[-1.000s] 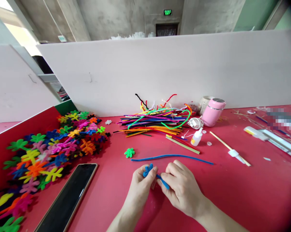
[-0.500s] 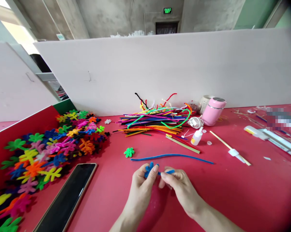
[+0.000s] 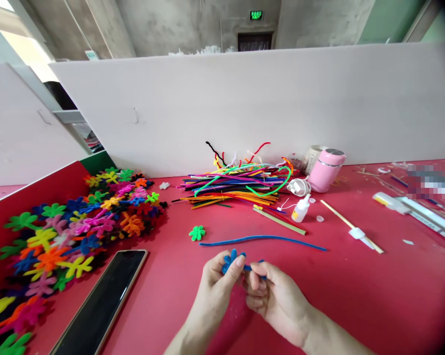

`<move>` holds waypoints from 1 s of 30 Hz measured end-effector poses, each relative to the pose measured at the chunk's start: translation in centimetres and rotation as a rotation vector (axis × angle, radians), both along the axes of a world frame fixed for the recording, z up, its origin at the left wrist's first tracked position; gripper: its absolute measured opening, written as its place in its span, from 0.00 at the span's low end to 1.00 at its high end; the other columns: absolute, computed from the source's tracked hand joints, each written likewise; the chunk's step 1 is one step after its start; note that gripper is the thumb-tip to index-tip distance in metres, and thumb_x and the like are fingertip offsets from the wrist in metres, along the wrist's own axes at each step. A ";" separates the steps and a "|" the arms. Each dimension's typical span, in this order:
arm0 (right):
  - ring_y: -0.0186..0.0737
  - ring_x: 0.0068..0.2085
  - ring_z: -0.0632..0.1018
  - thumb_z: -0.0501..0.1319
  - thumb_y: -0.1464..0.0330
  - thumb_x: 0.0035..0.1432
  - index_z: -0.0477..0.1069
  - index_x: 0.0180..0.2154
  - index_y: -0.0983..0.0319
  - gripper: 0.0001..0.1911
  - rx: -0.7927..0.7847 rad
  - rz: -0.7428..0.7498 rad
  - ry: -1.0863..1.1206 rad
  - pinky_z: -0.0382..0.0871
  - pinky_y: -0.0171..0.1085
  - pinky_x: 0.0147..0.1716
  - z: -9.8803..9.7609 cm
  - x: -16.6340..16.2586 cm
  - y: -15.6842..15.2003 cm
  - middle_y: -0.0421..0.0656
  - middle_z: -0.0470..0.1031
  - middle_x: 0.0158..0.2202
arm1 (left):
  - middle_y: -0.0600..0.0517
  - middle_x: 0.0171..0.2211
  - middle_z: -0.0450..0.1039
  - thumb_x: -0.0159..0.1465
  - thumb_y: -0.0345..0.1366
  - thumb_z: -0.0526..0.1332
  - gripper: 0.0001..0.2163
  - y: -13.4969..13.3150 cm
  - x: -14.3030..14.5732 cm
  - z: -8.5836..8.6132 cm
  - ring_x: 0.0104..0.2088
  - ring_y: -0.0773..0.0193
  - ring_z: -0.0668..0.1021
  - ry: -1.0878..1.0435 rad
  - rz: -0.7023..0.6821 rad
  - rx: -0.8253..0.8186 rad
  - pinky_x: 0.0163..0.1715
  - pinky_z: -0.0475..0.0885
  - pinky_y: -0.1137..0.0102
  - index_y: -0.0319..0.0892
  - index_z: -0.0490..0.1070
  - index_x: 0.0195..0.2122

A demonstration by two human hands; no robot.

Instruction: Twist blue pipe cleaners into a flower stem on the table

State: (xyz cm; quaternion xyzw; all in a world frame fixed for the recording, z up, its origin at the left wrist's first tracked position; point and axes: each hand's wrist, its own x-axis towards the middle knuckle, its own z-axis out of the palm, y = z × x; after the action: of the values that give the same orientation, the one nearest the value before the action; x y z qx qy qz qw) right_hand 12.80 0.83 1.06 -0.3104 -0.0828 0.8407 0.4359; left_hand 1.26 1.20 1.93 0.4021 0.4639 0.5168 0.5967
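My left hand (image 3: 220,276) pinches a blue pipe-cleaner flower (image 3: 229,260) between thumb and fingers, its looped petals showing above the thumb. My right hand (image 3: 276,293) is closed on the blue pipe-cleaner end that sticks out to the right of the petals; part of that end is hidden by the fingers. Beyond both hands, a straight blue pipe cleaner (image 3: 262,238) lies across the red table. A green pipe-cleaner flower (image 3: 197,233) sits just left of it.
Many coloured pipe-cleaner flowers (image 3: 85,227) are heaped on the left, beside a phone (image 3: 100,301). A bundle of pipe cleaners (image 3: 237,185) lies by the white board (image 3: 244,108). Rightward stand a glue bottle (image 3: 300,209) and pink flask (image 3: 327,170); a stick (image 3: 336,214) lies nearer.
My right fingers have curled and turned around the blue end, hiding more of it. The flower in my left hand has shifted very slightly to the right.
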 end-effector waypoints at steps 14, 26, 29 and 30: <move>0.39 0.31 0.70 0.56 0.67 0.52 0.55 0.53 0.62 0.25 1.177 -0.043 -1.411 0.65 0.37 0.31 0.0 1.5 0.4 0.44 0.67 0.31 | 0.60 0.13 0.57 0.52 0.33 0.62 0.10 0.4 -0.2 -0.4 0.16 0.75 0.60 -0.359 0.175 -0.143 0.18 0.56 0.77 0.38 0.62 0.18; 0.37 0.26 0.64 0.54 0.71 0.56 0.70 0.42 0.58 0.12 1.625 -0.118 -1.856 0.55 0.35 0.27 0.7 2.2 1.0 0.41 0.64 0.21 | 0.61 0.12 0.54 0.52 0.32 0.62 0.09 0.3 -0.1 -0.5 0.16 0.76 0.56 -0.329 0.129 -0.163 0.17 0.54 0.78 0.37 0.64 0.18; 0.37 0.27 0.63 0.54 0.69 0.56 0.70 0.40 0.58 0.10 1.627 -0.095 -1.856 0.54 0.36 0.27 0.9 2.1 1.0 0.41 0.64 0.22 | 0.60 0.12 0.55 0.51 0.32 0.62 0.09 0.4 0.0 -0.5 0.16 0.76 0.57 -0.310 0.138 -0.167 0.17 0.55 0.78 0.37 0.64 0.18; 0.37 0.27 0.63 0.54 0.68 0.56 0.71 0.39 0.59 0.10 1.629 -0.086 -1.857 0.54 0.36 0.27 0.9 2.0 1.0 0.41 0.64 0.22 | 0.60 0.12 0.55 0.51 0.32 0.62 0.09 0.4 0.0 -0.5 0.16 0.76 0.57 -0.303 0.141 -0.171 0.17 0.55 0.78 0.37 0.65 0.18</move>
State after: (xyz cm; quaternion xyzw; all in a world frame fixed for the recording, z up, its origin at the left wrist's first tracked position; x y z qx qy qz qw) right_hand 14.83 1.78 2.00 -0.4300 -0.8495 -0.0096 0.3056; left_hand 1.27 1.56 1.39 0.2343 0.4379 0.5706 0.6541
